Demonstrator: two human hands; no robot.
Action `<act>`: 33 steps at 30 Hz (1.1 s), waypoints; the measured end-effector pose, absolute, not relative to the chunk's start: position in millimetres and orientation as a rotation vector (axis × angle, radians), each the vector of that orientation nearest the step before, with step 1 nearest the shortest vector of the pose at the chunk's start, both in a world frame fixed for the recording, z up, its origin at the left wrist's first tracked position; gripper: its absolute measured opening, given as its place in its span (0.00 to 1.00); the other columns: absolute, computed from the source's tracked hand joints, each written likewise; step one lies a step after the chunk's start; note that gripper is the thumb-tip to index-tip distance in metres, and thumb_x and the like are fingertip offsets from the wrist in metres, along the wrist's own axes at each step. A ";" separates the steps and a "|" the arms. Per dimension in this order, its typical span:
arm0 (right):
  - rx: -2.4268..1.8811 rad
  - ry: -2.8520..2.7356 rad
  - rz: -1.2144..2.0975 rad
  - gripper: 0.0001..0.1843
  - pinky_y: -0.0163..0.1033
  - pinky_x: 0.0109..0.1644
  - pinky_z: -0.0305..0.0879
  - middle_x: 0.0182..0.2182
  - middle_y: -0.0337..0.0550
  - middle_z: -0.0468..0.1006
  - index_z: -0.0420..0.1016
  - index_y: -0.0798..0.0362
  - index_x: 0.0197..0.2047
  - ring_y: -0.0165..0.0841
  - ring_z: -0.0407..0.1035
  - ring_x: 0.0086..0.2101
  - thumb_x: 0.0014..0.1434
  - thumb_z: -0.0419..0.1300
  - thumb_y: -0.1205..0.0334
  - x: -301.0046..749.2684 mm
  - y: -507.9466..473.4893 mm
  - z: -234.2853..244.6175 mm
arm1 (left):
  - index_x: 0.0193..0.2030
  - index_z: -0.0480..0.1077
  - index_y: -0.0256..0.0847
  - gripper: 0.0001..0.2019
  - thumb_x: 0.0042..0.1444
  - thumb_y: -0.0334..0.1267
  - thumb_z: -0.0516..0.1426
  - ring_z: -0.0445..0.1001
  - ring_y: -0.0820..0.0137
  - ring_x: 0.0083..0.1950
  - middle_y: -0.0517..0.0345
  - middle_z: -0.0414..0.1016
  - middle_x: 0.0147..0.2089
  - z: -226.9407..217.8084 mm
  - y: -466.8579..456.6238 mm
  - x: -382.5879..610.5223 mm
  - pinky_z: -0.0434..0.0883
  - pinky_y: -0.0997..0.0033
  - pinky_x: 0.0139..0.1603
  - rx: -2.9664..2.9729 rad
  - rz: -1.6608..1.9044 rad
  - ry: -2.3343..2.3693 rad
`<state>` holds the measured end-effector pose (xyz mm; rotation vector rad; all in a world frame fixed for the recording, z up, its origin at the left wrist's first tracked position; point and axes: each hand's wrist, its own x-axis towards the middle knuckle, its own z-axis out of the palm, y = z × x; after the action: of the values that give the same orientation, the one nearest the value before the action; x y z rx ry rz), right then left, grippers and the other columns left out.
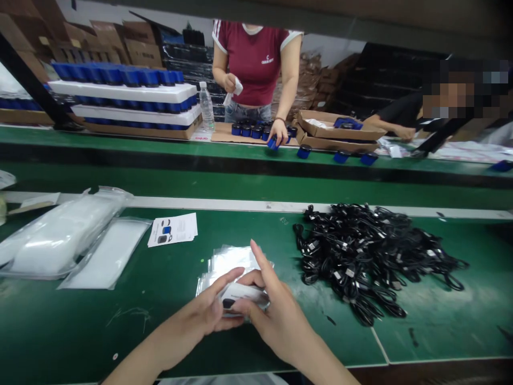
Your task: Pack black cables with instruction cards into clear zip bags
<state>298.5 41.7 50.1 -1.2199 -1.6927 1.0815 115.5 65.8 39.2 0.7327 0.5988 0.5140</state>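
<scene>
My left hand (210, 305) and my right hand (272, 315) together pinch a small white object with a black end (244, 295), which may be in a clear sleeve. Both hands hover over a stack of clear plastic bags (232, 263) lying on the green workbench belt (336, 334). To the right sits a tangled pile of black cables (360, 262). A printed leaflet (172, 230) lies beyond my left hand, and white padded plastic packs (60, 235) lie further left.
Across a second green belt (256, 187), a person in a red T-shirt (254, 64) handles blue-capped black jars (252, 131) and a white cloth. A seated person (401, 115) works at the right. White trays of jars (124, 91), cardboard trays (340, 128) and stacked boxes stand behind.
</scene>
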 end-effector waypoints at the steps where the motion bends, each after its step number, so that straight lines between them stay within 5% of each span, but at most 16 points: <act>1: -1.204 -1.702 1.084 0.47 0.39 0.45 0.65 0.37 0.35 0.75 0.31 0.39 0.67 0.31 0.69 0.36 0.54 0.54 0.76 298.5 40.8 51.6 | 0.64 0.55 0.44 0.40 0.47 0.58 0.58 0.64 0.51 0.60 0.46 0.62 0.62 38.6 66.1 114.8 0.58 0.48 0.60 0.683 0.498 0.540; 5: -1.087 -1.779 1.104 0.47 0.40 0.47 0.66 0.40 0.36 0.75 0.30 0.39 0.67 0.33 0.69 0.40 0.56 0.55 0.75 297.8 36.9 59.0 | 0.60 0.61 0.49 0.33 0.47 0.53 0.61 0.64 0.57 0.60 0.53 0.67 0.59 37.3 64.9 119.7 0.63 0.58 0.58 0.601 0.510 0.438; 11: -1.045 -2.158 0.733 0.26 0.47 0.55 0.60 0.46 0.46 0.70 0.53 0.48 0.63 0.38 0.63 0.47 0.62 0.51 0.68 298.2 33.5 71.2 | 0.46 0.74 0.43 0.21 0.48 0.51 0.62 0.74 0.71 0.42 0.57 0.77 0.40 29.9 52.5 133.3 0.71 0.71 0.46 0.494 0.590 0.364; 17: -1.062 -2.350 0.582 0.31 0.53 0.60 0.53 0.50 0.53 0.67 0.46 0.58 0.66 0.42 0.57 0.51 0.63 0.52 0.65 297.7 29.5 67.9 | 0.45 0.74 0.44 0.23 0.42 0.51 0.64 0.73 0.70 0.40 0.61 0.75 0.35 27.1 46.1 131.1 0.70 0.66 0.47 0.529 0.572 0.314; 20: -1.077 -2.272 0.670 0.29 0.51 0.57 0.57 0.45 0.51 0.68 0.46 0.57 0.66 0.41 0.60 0.48 0.63 0.50 0.68 296.2 29.9 60.3 | 0.49 0.72 0.45 0.26 0.44 0.54 0.63 0.73 0.70 0.40 0.60 0.75 0.36 26.6 45.0 132.2 0.68 0.62 0.51 0.521 0.583 0.320; 23: -1.086 -2.122 0.823 0.32 0.46 0.53 0.63 0.43 0.47 0.70 0.44 0.50 0.66 0.38 0.63 0.45 0.61 0.49 0.72 297.2 31.6 55.0 | 0.55 0.67 0.47 0.32 0.45 0.61 0.57 0.72 0.63 0.47 0.56 0.74 0.44 28.0 44.8 130.1 0.66 0.57 0.54 0.603 0.576 0.425; 26: -1.108 -2.001 0.879 0.36 0.44 0.51 0.63 0.46 0.45 0.69 0.39 0.44 0.67 0.36 0.64 0.45 0.61 0.50 0.73 300.1 33.2 52.2 | 0.57 0.65 0.48 0.28 0.53 0.59 0.52 0.65 0.61 0.56 0.54 0.70 0.54 35.4 45.6 124.0 0.60 0.59 0.60 0.929 0.582 0.757; 33: -1.240 -1.652 0.949 0.34 0.44 0.50 0.63 0.43 0.43 0.68 0.41 0.42 0.65 0.35 0.64 0.42 0.61 0.52 0.66 300.4 32.0 42.9 | 0.46 0.72 0.38 0.21 0.59 0.52 0.50 0.76 0.66 0.38 0.53 0.79 0.38 51.1 47.0 128.9 0.71 0.68 0.45 1.256 0.482 1.079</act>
<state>300.4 32.0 42.9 -1.2403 -1.6522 0.9493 128.9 47.0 51.1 1.2564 1.0788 0.4824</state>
